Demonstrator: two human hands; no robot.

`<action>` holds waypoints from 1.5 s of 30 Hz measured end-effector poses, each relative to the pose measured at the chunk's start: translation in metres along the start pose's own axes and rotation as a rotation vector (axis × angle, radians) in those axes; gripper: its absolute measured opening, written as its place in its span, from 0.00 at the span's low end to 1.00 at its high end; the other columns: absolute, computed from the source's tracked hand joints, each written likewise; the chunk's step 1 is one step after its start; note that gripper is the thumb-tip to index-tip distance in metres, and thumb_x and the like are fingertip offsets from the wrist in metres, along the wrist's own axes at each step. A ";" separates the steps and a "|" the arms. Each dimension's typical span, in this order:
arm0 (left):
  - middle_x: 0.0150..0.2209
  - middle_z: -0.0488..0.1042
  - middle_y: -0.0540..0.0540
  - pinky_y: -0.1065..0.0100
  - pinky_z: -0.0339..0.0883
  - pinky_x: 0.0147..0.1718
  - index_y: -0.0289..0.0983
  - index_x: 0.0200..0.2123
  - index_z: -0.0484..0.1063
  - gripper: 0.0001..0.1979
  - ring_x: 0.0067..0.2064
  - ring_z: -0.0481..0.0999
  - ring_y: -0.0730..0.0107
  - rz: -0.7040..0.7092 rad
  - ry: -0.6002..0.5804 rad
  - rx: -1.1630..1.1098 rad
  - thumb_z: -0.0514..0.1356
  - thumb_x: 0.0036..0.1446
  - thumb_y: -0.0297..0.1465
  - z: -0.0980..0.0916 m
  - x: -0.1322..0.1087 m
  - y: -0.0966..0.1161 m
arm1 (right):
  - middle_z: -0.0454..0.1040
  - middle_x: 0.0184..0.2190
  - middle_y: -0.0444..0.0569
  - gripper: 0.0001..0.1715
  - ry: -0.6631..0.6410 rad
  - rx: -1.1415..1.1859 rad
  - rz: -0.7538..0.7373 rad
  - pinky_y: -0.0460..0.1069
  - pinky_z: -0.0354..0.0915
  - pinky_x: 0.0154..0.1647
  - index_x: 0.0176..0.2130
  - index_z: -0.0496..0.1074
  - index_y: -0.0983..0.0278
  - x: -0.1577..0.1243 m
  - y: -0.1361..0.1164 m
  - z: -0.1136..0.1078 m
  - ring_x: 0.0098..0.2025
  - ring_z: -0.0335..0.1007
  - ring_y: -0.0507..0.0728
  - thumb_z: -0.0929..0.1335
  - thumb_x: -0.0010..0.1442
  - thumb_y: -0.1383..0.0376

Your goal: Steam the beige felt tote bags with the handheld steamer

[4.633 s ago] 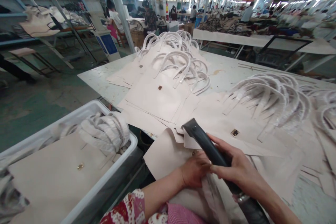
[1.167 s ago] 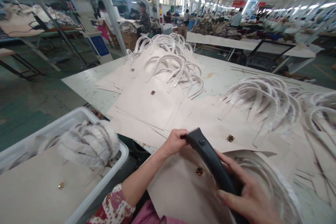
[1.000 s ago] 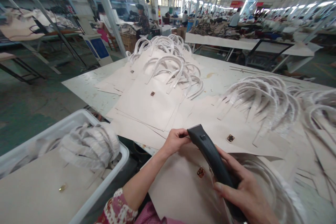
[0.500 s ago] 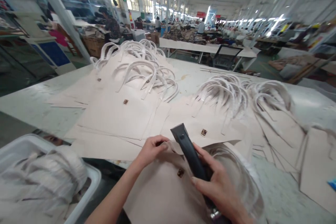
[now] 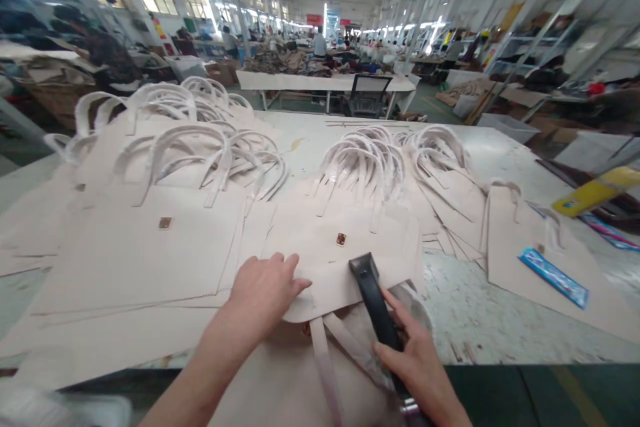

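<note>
In my right hand [image 5: 413, 350] is a black clipper-shaped hand tool [image 5: 376, 303] with a wide flat head and a metal ring low on its handle. Its head lies over the lower edge of a beige bag panel [image 5: 370, 273] that bears a small square metal badge [image 5: 341, 239]. My left hand [image 5: 267, 287] rests on the same panel, palm down with its thumb spread, holding nothing. Below both hands, nearer to me, hangs another beige piece [image 5: 280, 380] with pale straps [image 5: 323, 360]; its badge is partly hidden under the panel's edge.
Stacked beige panels with looped handles [image 5: 170, 153] cover the left of the table [image 5: 500, 340]. More handled panels [image 5: 365, 160] lie behind my hands. At right are a blue packet [image 5: 554, 277] and a yellow roll-like object [image 5: 597, 192]. A mesh chair [image 5: 369, 95] stands beyond.
My left hand has let go of the near piece's edge and spread over the panel on the table. The near piece's straps now hang down toward me. My view has turned right.
</note>
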State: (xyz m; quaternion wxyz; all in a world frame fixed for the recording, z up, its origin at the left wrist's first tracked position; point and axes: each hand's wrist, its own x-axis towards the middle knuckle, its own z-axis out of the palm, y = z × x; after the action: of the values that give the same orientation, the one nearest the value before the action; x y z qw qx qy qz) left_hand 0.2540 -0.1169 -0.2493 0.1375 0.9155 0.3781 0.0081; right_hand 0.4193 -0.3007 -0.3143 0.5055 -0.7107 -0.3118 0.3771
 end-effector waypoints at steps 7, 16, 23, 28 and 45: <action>0.50 0.63 0.36 0.59 0.56 0.47 0.33 0.55 0.55 0.24 0.51 0.63 0.58 0.234 0.196 -0.053 0.50 0.58 0.38 0.088 0.048 0.062 | 0.70 0.45 0.49 0.41 -0.056 0.084 0.014 0.52 0.65 0.41 0.57 0.58 0.63 0.001 -0.002 0.006 0.42 0.68 0.60 0.66 0.42 0.71; 0.57 0.56 0.41 0.50 0.42 0.55 0.42 0.59 0.47 0.32 0.57 0.54 0.55 0.324 0.201 0.042 0.57 0.54 0.39 0.135 0.055 0.048 | 0.72 0.41 0.48 0.46 0.169 0.215 0.136 0.48 0.66 0.27 0.59 0.52 0.63 -0.012 -0.001 -0.059 0.34 0.69 0.57 0.71 0.44 0.63; 0.52 0.61 0.39 0.53 0.43 0.54 0.33 0.60 0.44 0.37 0.52 0.59 0.56 0.257 0.202 -0.065 0.58 0.51 0.36 0.136 0.057 0.053 | 0.70 0.44 0.48 0.42 -0.075 0.193 0.149 0.45 0.61 0.22 0.58 0.55 0.61 -0.012 -0.024 -0.060 0.27 0.65 0.52 0.68 0.45 0.69; 0.51 0.61 0.41 0.56 0.44 0.54 0.35 0.61 0.39 0.40 0.51 0.58 0.59 0.293 0.215 -0.134 0.58 0.49 0.34 0.137 0.055 0.051 | 0.71 0.30 0.43 0.43 -0.093 0.141 0.110 0.45 0.61 0.20 0.58 0.54 0.64 0.019 -0.028 -0.038 0.21 0.62 0.50 0.67 0.44 0.71; 0.62 0.44 0.52 0.43 0.28 0.52 0.48 0.57 0.51 0.36 0.61 0.38 0.56 0.625 0.004 -0.059 0.48 0.44 0.18 0.141 0.070 0.086 | 0.72 0.24 0.44 0.51 0.174 0.327 0.178 0.48 0.63 0.18 0.60 0.48 0.65 -0.028 0.006 -0.096 0.19 0.66 0.54 0.72 0.42 0.61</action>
State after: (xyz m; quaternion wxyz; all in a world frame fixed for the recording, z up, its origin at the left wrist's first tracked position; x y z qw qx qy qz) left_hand 0.3802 -0.1610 -0.3695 0.1542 0.9829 0.0781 0.0629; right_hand 0.4871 -0.3723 -0.2937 0.6038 -0.6738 -0.1376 0.4031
